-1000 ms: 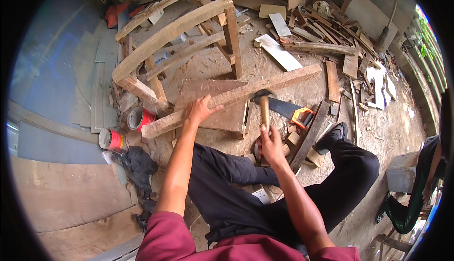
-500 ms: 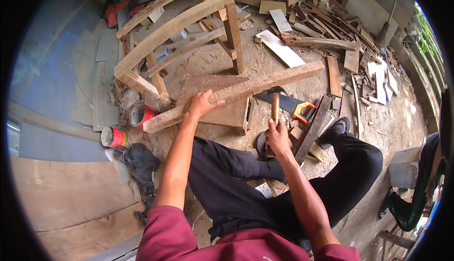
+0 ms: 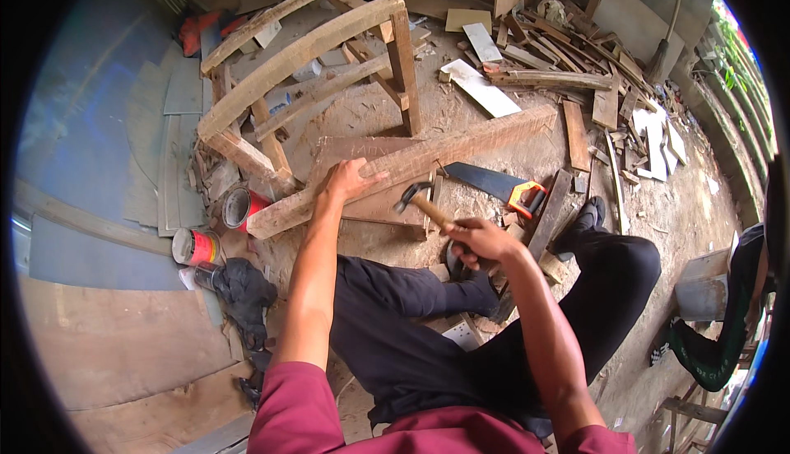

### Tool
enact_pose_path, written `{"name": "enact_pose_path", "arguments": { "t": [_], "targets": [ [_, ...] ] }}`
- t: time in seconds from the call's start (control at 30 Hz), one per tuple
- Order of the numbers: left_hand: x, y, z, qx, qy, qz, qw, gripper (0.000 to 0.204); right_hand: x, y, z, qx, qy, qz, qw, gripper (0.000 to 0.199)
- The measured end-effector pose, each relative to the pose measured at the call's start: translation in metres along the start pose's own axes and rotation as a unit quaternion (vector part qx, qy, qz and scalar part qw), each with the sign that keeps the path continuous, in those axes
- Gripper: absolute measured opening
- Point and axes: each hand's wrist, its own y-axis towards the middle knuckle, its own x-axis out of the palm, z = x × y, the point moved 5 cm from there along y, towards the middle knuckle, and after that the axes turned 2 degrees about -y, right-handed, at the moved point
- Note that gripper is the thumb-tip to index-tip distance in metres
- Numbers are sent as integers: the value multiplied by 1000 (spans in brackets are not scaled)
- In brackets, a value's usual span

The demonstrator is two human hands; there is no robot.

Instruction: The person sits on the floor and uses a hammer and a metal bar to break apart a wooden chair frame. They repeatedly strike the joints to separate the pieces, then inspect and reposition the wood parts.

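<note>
A long rough wooden beam [image 3: 461, 144] lies slantwise across a low brown wooden block or box [image 3: 333, 151]. My left hand [image 3: 350, 181] grips the beam left of its middle, fingers over the top. In my right hand [image 3: 477, 242] is a claw hammer [image 3: 429, 209], held by its wooden handle. The dark hammer head is in front of the beam's near side, apart from it as far as I can see. Right of the hammer, a handsaw [image 3: 485, 181] with an orange and black handle lies on the floor.
A wooden frame [image 3: 304, 55] stands at the far left. Paint tins [image 3: 196, 246] and a black bag [image 3: 245, 283] are by my left arm. Scrap wood [image 3: 568, 59] is heaped at the far right. A dark plank [image 3: 550, 214] lies near my foot. Another person's leg [image 3: 712, 355] shows at right.
My right hand has turned the hammer from upright to leaning left, its head moving left and nearer to me. My left hand still grips the beam.
</note>
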Motion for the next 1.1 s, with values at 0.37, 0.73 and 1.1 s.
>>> {"name": "enact_pose_path", "arguments": {
  "t": [0.37,0.73,1.1],
  "targets": [
    [-7,3,-9,-8,-10,-3,1000,78,-31,-7,-18,8,71,-57,996,36],
    [-9,1,-11,0,6,10,1000,77,-48,10,-22,-19,-20,-59,998,32],
    [-10,-11,-1,-31,26,30,999,77,-61,9,-32,-4,-50,-28,998,31]
  ]
}}
